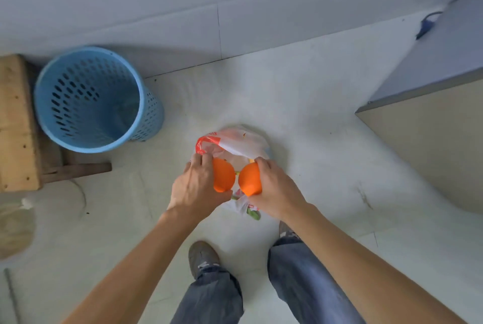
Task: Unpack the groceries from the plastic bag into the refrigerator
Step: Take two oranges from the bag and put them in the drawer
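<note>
Head view: person stands over a plastic bag (241, 144) on the floor (313, 141), bag mid-floor just ahead of the shoes. Left hand (194, 188) has its fingers (202, 160) closed around an orange (224, 176); right hand (274, 190) grips a second orange (249, 178). Both oranges sit just above the bag's open mouth, nearly touching each other. Blue basket (88, 99) stands near the wall at the floor's far left edge, beside a wooden stool (18, 125). Cabinet (431, 127) at the right edge.
</note>
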A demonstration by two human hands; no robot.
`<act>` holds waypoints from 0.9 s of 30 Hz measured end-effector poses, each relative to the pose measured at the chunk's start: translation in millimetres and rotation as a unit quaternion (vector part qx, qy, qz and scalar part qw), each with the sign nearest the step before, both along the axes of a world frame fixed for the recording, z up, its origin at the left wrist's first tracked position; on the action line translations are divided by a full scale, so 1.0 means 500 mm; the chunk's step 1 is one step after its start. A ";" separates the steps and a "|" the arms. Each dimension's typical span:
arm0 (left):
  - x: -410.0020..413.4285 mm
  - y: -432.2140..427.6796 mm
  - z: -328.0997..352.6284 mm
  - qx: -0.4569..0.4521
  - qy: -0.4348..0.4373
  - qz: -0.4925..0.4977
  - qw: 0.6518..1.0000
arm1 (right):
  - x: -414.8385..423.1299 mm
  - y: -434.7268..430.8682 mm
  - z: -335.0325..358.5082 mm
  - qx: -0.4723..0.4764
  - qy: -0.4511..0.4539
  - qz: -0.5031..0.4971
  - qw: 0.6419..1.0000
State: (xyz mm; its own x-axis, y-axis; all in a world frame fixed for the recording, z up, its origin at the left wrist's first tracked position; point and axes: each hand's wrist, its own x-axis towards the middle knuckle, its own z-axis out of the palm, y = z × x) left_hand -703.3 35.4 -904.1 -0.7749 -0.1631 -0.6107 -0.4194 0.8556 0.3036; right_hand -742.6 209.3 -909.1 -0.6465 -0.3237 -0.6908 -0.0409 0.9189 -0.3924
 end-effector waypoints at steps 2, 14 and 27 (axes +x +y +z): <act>0.001 -0.001 0.119 0.037 0.006 0.019 0.999 | 0.008 0.008 0.117 -0.012 0.000 -0.036 0.999; -0.037 0.123 0.756 0.200 0.083 0.073 0.973 | 0.062 0.155 0.767 -0.084 0.080 -0.229 0.966; -0.140 0.421 1.208 0.296 0.185 0.011 0.937 | 0.033 0.503 1.232 -0.204 0.277 -0.358 0.868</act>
State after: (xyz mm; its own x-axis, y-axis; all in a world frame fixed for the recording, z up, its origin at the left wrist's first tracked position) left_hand -773.0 246.1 -300.0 -0.9521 0.1001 -0.2889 -0.2072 0.4837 0.8503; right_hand -726.0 460.6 -293.0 -0.9794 0.1531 -0.1318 0.1968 0.5765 -0.7930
